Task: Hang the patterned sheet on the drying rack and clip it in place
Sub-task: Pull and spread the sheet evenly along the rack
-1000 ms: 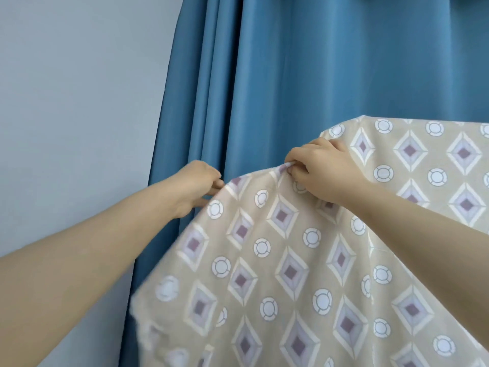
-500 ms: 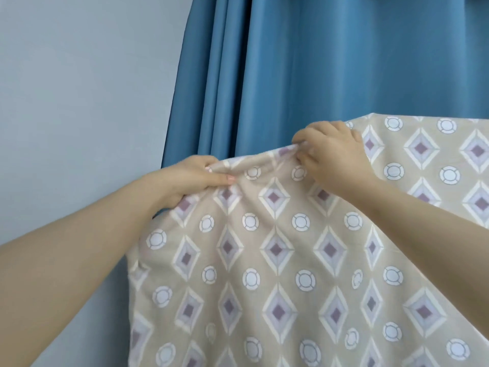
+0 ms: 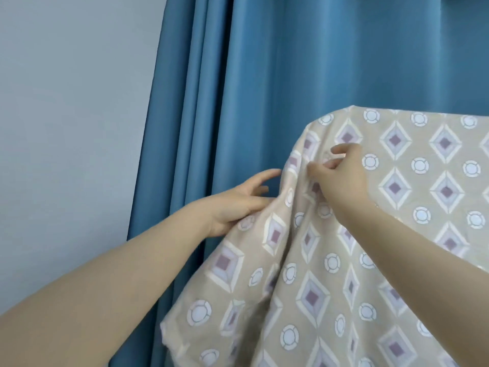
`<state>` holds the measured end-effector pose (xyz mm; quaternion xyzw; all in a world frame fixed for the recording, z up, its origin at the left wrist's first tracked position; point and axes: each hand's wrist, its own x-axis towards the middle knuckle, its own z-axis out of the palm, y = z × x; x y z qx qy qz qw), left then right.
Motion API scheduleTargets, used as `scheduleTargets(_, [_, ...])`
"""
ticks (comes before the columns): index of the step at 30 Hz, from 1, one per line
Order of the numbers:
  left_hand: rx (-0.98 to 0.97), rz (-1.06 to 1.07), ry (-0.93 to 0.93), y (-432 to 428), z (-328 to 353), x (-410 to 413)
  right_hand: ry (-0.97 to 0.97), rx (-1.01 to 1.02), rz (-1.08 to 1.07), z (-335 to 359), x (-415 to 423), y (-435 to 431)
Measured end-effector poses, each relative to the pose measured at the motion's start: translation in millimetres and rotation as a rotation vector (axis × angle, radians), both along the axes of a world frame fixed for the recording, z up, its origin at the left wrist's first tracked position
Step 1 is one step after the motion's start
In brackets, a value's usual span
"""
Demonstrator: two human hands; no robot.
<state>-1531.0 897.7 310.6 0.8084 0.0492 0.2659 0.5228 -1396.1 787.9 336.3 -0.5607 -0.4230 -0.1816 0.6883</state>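
a blue curtain [image 3: 291, 62] hangs in long vertical folds across the background, and a plain pale grey wall [image 3: 74, 115] shows to its left.

The patterned sheet [image 3: 397, 234], beige with purple diamonds and white rings, hangs draped over a hidden support at the right, its top edge level and its left portion falling in loose folds toward the near bottom. The left hand [image 3: 238, 205] lies at the sheet's left edge with fingers extended and relaxed, its thumb side touching the fabric; the right hand [image 3: 341, 178] pinches a fold of cloth just below the sheet's upper left corner. Behind both hang a blue curtain [image 3: 264, 88] and, far left, a pale wall [image 3: 74, 115].
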Motion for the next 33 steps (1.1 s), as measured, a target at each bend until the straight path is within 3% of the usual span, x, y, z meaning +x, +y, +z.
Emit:
scheduleTargets(5, [-0.130,0.010,-0.040,-24,-5,36,0.004,-0.063,0.048,-11,8,-10])
scheduleTargets(8, [-0.106,0.027,-0.055,-23,-6,41,-0.039,-0.066,0.051,-13,9,-20])
scheduleTargets(15, [-0.176,0.092,-0.264,-10,-8,24,-0.082,-0.124,-0.002,-31,4,-30])
scheduleTargets(19, [0.089,0.257,-0.258,-14,-5,13,-0.154,-0.353,-0.049,-40,0,-21])
scheduleTargets(23, [0.279,0.356,-0.387,-17,-9,5,-0.183,-0.317,-0.035,-37,-4,-18])
scheduleTargets(26, [0.448,0.285,-0.330,-21,-18,1,-0.176,-0.281,0.014,-36,-9,-18])
scheduleTargets(30, [0.391,0.260,-0.212,-17,-26,-9,-0.047,-0.195,0.263,-36,-25,-26])
scheduleTargets(33, [0.288,0.166,-0.183,-11,-33,-23,-0.155,-0.338,0.311,-41,-31,-32])
